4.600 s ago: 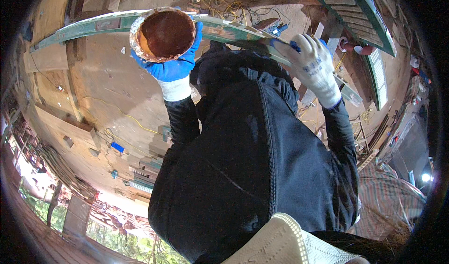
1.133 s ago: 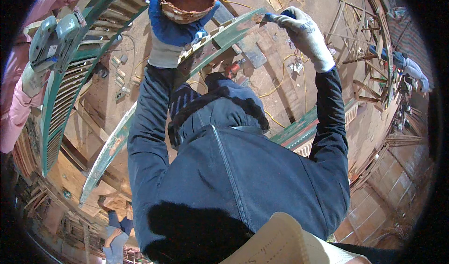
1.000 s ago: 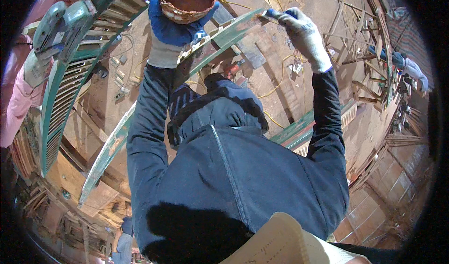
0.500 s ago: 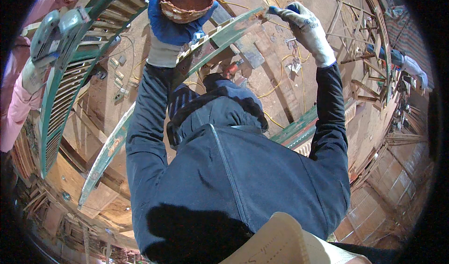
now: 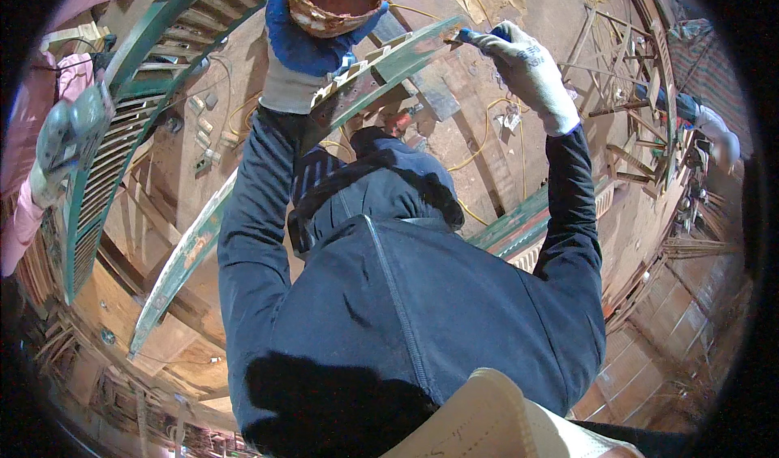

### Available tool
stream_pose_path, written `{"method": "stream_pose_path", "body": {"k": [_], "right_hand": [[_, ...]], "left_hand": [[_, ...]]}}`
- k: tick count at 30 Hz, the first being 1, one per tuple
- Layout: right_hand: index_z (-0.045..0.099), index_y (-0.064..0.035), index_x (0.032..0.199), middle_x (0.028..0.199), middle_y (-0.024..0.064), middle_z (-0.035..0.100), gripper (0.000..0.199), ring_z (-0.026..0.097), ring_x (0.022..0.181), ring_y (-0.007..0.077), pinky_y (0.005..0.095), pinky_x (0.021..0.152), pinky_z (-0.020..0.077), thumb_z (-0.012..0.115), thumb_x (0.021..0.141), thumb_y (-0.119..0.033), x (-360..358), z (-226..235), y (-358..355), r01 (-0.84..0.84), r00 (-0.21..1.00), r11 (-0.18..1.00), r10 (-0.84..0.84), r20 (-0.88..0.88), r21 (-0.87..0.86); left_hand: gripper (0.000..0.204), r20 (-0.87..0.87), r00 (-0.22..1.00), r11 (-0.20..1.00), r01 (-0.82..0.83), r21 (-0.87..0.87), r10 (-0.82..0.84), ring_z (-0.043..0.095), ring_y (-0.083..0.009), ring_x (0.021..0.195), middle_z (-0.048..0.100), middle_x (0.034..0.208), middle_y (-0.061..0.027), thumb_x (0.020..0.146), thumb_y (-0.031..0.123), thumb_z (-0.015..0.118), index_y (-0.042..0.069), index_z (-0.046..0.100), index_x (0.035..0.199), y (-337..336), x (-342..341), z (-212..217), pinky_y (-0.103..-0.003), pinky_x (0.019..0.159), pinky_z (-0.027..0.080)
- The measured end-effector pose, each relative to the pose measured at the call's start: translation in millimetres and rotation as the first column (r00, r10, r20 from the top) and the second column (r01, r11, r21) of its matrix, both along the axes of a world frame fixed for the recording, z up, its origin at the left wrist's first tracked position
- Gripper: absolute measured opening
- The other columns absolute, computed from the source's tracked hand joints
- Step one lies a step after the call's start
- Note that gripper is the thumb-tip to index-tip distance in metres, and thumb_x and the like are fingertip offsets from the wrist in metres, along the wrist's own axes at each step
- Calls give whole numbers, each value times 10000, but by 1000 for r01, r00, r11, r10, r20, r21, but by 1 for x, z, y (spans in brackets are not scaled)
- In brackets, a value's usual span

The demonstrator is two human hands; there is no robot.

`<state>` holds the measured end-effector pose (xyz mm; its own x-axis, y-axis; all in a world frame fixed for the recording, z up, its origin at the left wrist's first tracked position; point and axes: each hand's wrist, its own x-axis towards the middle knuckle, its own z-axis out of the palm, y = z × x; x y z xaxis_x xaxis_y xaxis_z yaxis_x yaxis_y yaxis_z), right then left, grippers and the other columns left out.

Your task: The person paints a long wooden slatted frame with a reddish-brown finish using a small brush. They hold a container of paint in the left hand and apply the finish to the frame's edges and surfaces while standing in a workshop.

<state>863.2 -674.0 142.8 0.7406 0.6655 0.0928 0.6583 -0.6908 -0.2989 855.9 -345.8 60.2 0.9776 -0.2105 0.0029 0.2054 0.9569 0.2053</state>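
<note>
My left hand, in a white glove with a blue coated palm, holds up a round bowl with a crusted rim and reddish-brown stuff inside. Below and beside it slants a long curved green wooden piece with worn, reddish patches. At that piece's upper right end is my right hand, gloved alike, its blue fingertips pinched together. Something small and dark shows at those fingertips, too small to name.
At left, a co-worker in pink sleeves holds a grey-green power tool against a green slatted frame. Yellow cords cross the floor. Another curved green piece lies lower left. A wooden frame and another person's arm are at right.
The bowl and my left hand have shifted slightly right. My right hand has dropped a little and moved slightly left along the green piece's end. The co-worker's power tool has moved down the slatted frame.
</note>
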Motion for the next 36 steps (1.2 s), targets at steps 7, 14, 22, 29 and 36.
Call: {"method": "stream_pose_path", "body": {"k": [7,14,22,29,36], "right_hand": [[695,-105,1111,932,108,601,322,630,820,319,388,715,523,677,830,50,-11,0,15,-19,999,999,18,-37,-45],[690,-123,1111,944,122,596,295,652,837,336,426,729,537,671,856,24,-13,6,18,8,1000,996,-9,-8,-89],[708,-132,1190,937,126,608,337,660,830,332,413,730,537,668,886,7,-18,10,24,50,998,995,-54,-43,-87],[686,-272,1331,864,104,571,459,636,789,296,410,691,529,616,940,-42,-11,9,18,25,1000,1000,-25,-1,18],[684,-99,1187,1087,149,664,249,682,962,358,384,793,556,625,952,-40,-13,9,-1,99,995,994,-100,-20,-42]], "left_hand": [[665,-19,1000,998,19,-67,-20,563,-377,1323,564,1467,-131,994,648,497,180,517,1467,-2,-1,5,-633,1070,482],[702,4,999,998,-50,36,50,564,-379,1322,560,1466,-152,987,651,506,152,499,1479,-5,-2,5,-600,1076,497],[719,0,1000,1000,4,-13,-4,576,-382,1309,557,1461,-168,976,644,518,147,476,1493,1,4,-5,-592,1051,523],[706,-41,999,1000,-2,-12,1,582,-383,1300,565,1451,-164,980,643,506,148,485,1482,-5,3,1,-608,1039,526],[793,-58,998,999,20,45,-18,509,-440,1353,497,1506,-185,924,670,567,156,439,1514,3,0,-11,-644,1100,456]]}}
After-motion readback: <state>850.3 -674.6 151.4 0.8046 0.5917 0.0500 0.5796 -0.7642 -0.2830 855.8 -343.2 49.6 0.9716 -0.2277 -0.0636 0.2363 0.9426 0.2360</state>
